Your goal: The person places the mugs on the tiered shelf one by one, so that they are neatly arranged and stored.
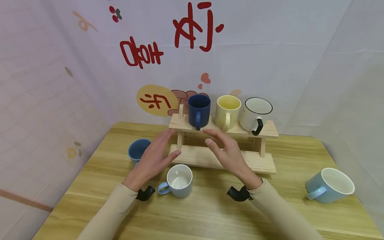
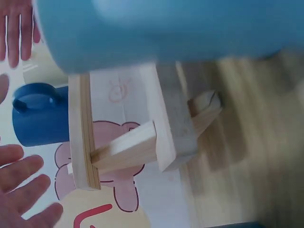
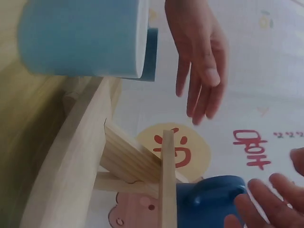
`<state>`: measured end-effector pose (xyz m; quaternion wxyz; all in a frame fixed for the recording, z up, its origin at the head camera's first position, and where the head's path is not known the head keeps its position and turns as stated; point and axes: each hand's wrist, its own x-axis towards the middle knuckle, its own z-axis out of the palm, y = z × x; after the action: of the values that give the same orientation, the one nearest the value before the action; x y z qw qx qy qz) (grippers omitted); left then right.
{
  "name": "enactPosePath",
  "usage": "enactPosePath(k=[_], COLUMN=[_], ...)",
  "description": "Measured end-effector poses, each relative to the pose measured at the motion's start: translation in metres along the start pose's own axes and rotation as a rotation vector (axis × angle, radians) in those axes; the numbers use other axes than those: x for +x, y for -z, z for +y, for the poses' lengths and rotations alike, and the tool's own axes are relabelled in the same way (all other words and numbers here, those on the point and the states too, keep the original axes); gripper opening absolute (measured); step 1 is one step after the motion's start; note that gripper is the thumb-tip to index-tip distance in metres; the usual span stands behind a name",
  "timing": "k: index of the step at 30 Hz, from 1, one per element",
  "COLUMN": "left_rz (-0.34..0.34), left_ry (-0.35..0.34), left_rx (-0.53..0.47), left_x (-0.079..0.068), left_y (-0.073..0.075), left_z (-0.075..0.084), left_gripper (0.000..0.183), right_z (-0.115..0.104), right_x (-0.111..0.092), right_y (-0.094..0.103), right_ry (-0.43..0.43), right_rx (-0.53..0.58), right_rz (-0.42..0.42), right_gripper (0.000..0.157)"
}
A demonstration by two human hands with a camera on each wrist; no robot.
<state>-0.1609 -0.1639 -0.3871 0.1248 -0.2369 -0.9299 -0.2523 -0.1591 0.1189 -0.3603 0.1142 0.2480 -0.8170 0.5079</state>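
Observation:
My left hand (image 1: 154, 155) hovers before the left end of a two-tier wooden stand (image 1: 195, 156), its fingers extended and holding nothing. Facing it, my right hand (image 1: 229, 151) is raised near the upper shelf's front edge, fingers loosely bent, also holding nothing. On that shelf a dark blue mug (image 1: 199, 108) stands with its handle forward, just beyond both hands. A light blue mug (image 1: 183, 190) with a white inside stands on the table between the forearms. In the right wrist view the dark blue mug (image 3: 209, 204) shows apart from the right fingers (image 3: 266, 204).
A yellow mug (image 1: 222, 115) and a white mug (image 1: 250, 120) with black rim and handle share the upper shelf. A blue mug (image 1: 138, 150) stands at left, partly behind the left hand. Another light blue mug (image 1: 330, 190) sits near the wooden table's (image 1: 216, 216) right edge.

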Motion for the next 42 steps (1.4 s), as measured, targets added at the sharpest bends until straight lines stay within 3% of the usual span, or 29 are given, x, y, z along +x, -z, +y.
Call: enactPosePath(k=[6,12,18,24,27,35,42], left_rz=[0.087,0.068,0.013,-0.066,-0.107,-0.25,-0.341], left_ry=[0.001,-0.04,-0.002,0.059,0.074,0.081,0.055], left_rx=[-0.116,-0.178,-0.171,-0.215,-0.278,-0.405,-0.571], left_x=[-0.03,-0.054,-0.081,-0.097,-0.1,-0.106,-0.108], left_y=[0.008,0.013,0.015,0.015,0.013,0.01,0.0], left_z=[0.004,-0.003,-0.01,-0.014,-0.016,-0.026,-0.04], left_gripper=[0.056,0.039,0.036,0.028,0.025,0.025,0.025], right_z=[-0.004,0.009,0.035,0.064,0.077,0.097,0.115], right_x=[-0.031,-0.057,-0.074,-0.075,-0.073,-0.068,-0.061], right_y=[0.026,0.058,0.087,0.116,0.129,0.149,0.153], right_ry=[0.148,0.238,0.194,0.174,0.135,-0.102,-0.11], right_rx=[-0.076,-0.138,-0.242,-0.385,-0.435,-0.456,-0.491], right_rz=[0.093,0.225,0.342,0.404,0.401,0.279,0.18], right_gripper=[0.025,0.023,0.022,0.022,0.026,0.043,0.048])
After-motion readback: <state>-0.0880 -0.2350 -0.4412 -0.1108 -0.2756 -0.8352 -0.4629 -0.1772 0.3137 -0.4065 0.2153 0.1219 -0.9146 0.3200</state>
